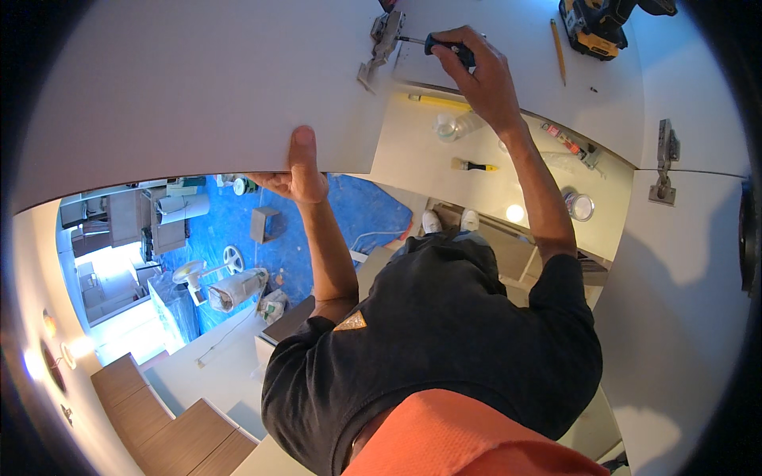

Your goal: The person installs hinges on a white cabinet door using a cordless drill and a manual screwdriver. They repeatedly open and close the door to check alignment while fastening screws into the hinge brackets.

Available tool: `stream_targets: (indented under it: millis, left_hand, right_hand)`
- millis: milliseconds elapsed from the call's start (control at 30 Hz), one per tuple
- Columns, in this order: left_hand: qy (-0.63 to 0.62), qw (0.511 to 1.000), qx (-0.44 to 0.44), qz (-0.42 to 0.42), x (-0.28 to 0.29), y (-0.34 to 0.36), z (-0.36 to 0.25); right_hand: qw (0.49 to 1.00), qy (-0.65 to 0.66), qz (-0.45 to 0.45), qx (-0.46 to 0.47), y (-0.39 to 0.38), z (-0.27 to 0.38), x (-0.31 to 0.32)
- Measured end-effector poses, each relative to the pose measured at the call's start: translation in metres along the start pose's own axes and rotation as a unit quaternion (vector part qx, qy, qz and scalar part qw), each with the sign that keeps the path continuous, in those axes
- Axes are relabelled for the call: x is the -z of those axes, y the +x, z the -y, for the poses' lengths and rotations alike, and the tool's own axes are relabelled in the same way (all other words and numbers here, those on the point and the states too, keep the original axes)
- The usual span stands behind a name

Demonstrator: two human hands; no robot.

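My left hand [303,170] grips the lower edge of a pale cabinet door [198,87], thumb on its face and fingers under it. My right hand [476,71] is closed on a dark-handled screwdriver [447,49], whose shaft reaches left to a metal hinge [383,38] at the door's inner side. A pencil [558,51] and a small screw [593,89] lie on the shelf to the right, near a yellow-and-black cordless tool [595,32]. A second hinge [664,159] is on the right-hand panel.
Below are a pale surface with a plastic bottle [449,127], paintbrush [472,165] and round tin [581,206]. Far below left, a blue floor covering [333,222] holds a white fan [190,276] and wrapped items. Wooden cabinets [127,397] stand lower left, a wall lamp [75,349] beside them.
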State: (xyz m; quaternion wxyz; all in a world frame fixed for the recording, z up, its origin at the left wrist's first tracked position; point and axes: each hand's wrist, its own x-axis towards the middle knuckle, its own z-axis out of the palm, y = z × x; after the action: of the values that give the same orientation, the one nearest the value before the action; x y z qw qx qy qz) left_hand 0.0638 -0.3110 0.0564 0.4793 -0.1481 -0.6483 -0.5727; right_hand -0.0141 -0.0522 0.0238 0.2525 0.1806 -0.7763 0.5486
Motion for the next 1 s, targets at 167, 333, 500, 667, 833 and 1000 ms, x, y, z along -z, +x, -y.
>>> stream_targets:
  millis: [167,333,500,667,833,1000]
  left_hand:
    - [-0.022,1.000,-0.005,0.003,0.004,-0.005,0.005]
    - [0.002,0.997,-0.040,0.064,0.013,0.001,0.009]
    - [-0.023,0.998,-0.006,0.052,0.011,-0.006,0.005]
    - [-0.033,0.998,-0.014,0.043,0.009,-0.005,0.007]
    - [-0.008,0.997,-0.052,0.058,0.005,0.002,0.005]
    - [-0.030,0.999,0.024,-0.039,-0.014,0.001,-0.010]
  right_hand:
    - [0.998,-0.020,0.030,0.043,0.006,-0.005,0.005]
    - [0.997,-0.009,0.062,0.033,0.016,-0.011,0.006]
    - [0.851,0.373,0.156,-0.335,0.011,-0.017,0.011]
    - [0.992,0.098,0.064,-0.039,0.011,-0.019,0.011]
    - [0.993,0.101,0.032,-0.053,0.004,-0.010,0.002]
    - [0.955,0.196,0.030,-0.222,0.003,-0.010,-0.001]
